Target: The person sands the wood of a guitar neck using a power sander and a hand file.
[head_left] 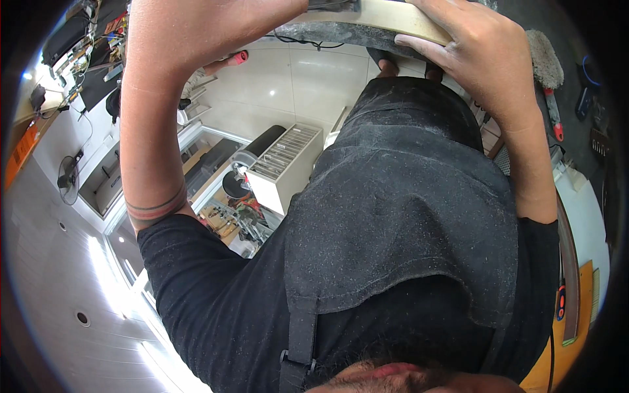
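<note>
My left hand (216, 29) reaches to the top edge of the view, where its fingers are cut off, so what they do is hidden. My right hand (485, 49) is closed on a long, pale cream strip (386, 16) at the top; its thumb stretches along the near side and a finger lies over the strip. The strip's kind cannot be told. Next to the strip's left end is a dark, partly see-through piece (334, 5), mostly out of view. Just below runs a grey, dusty curved edge (354, 34).
A fluffy brush (548, 59) and a tool with a red-and-grey handle (553, 114) lie right of my right forearm. My dusty black apron (406, 216) hangs below. A white slotted rack (285, 164) stands on my left, near the tiled floor (275, 85). A black cable (308, 42) hangs under the edge.
</note>
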Tool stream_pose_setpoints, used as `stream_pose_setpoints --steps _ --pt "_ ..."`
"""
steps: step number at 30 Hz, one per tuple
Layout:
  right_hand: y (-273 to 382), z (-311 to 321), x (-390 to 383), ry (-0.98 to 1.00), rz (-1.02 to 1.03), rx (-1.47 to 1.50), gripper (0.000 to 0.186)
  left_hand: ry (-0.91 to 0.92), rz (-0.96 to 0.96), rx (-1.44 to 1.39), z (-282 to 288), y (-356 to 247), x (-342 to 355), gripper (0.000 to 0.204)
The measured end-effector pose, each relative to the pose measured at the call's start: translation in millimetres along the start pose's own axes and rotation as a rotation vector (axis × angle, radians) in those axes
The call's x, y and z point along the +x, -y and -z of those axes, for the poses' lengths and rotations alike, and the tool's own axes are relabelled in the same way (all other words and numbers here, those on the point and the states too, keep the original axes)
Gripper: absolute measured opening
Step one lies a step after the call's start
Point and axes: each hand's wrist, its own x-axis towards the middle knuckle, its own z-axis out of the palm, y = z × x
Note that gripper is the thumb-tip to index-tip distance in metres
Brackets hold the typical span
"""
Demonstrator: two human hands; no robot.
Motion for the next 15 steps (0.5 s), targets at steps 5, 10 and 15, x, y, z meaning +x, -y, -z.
stream_pose_setpoints --steps 5,10,15 --pt "0 0 0 -0.008 -0.012 0.023 0.035 0.101 0.121 0.1 6 -19 4 0.038" --pt "-1 0 -1 0.011 0.013 -0.021 0.036 0.088 0.059 0.124 6 -18 6 0.038" --pt "-1 1 -1 0.011 0.001 -0.007 0.036 0.083 0.121 0.027 3 -19 7 0.037"
